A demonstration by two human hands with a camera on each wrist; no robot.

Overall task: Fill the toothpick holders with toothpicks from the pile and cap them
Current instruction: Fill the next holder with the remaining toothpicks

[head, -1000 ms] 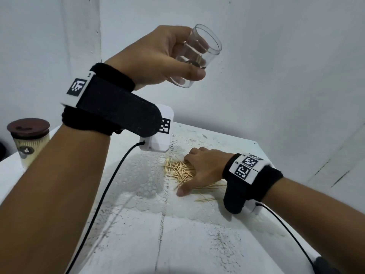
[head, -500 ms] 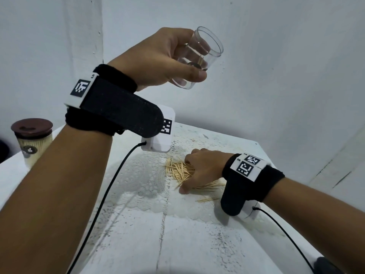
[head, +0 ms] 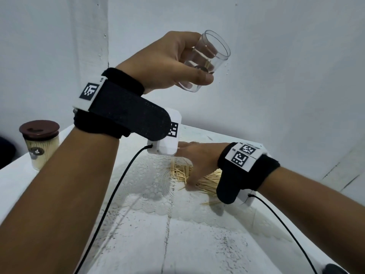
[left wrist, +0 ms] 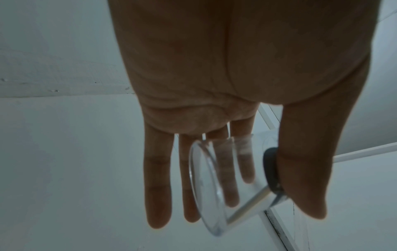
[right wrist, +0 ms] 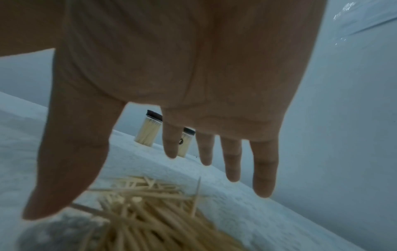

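My left hand (head: 198,66) is raised high above the table and grips an uncapped clear toothpick holder (head: 207,60), tilted with its mouth up and to the right. In the left wrist view the thumb presses the holder (left wrist: 217,186) against the fingers (left wrist: 227,178). My right hand (head: 197,163) lies low over the toothpick pile (head: 205,180) on the white table (head: 177,244). Its fingers (right wrist: 232,161) are straight and spread above the pile (right wrist: 150,212), holding nothing. The thumb tip touches down at the pile's near edge.
A filled holder with a brown cap (head: 40,145) stands at the table's far left edge. The right wrist view shows two such filled capped holders (right wrist: 148,132) (right wrist: 185,142) beyond the pile. White walls close in behind and on the right. A few stray toothpicks (head: 210,203) lie nearer me.
My right hand has uncurled from the pile and stretched its fingers flat and farther across it. The left hand with the holder has barely moved.
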